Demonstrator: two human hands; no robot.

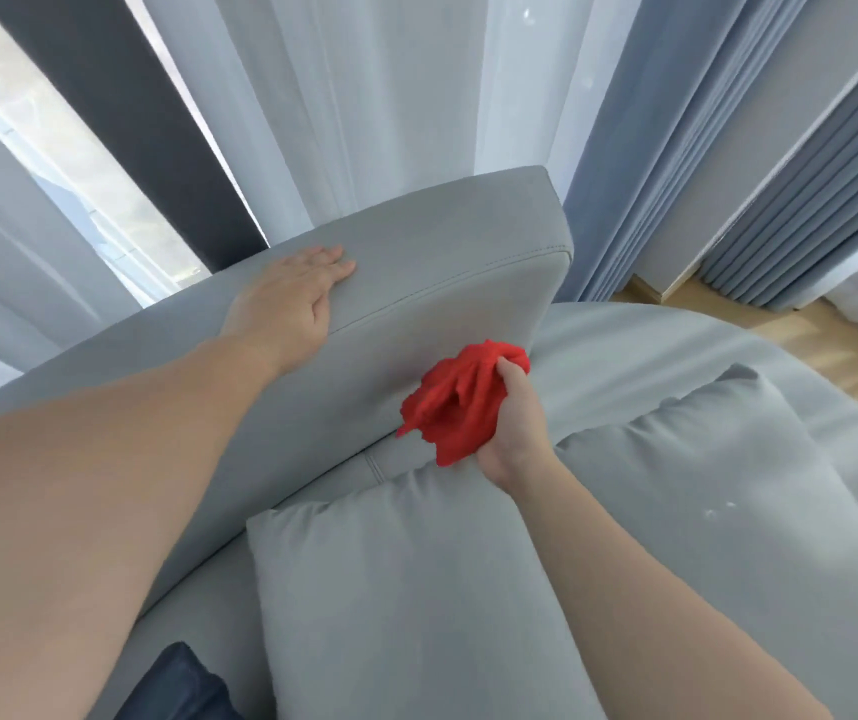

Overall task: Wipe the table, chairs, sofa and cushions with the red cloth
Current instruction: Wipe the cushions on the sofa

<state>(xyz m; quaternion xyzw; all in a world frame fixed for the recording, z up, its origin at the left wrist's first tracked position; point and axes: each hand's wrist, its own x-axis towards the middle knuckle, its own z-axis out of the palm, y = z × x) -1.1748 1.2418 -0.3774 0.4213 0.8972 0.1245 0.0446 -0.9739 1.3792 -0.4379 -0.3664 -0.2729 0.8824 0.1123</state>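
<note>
Both grips are at the sofa backrest [442, 304]. My left grip [292, 298] lies flat and wide on its top edge, fingers straight. My right grip [512, 433] is curled round the bunched red cloth [460, 407], which touches the backrest's front face low down, near its right end. Below the backrest the nearer cushion [416, 589] lies under my right wrist, and the other cushion [702, 485] lies further right. Pale curtains [390, 96] hang behind the backrest.

Head view, looking down, close over sofa [416, 283]
</note>
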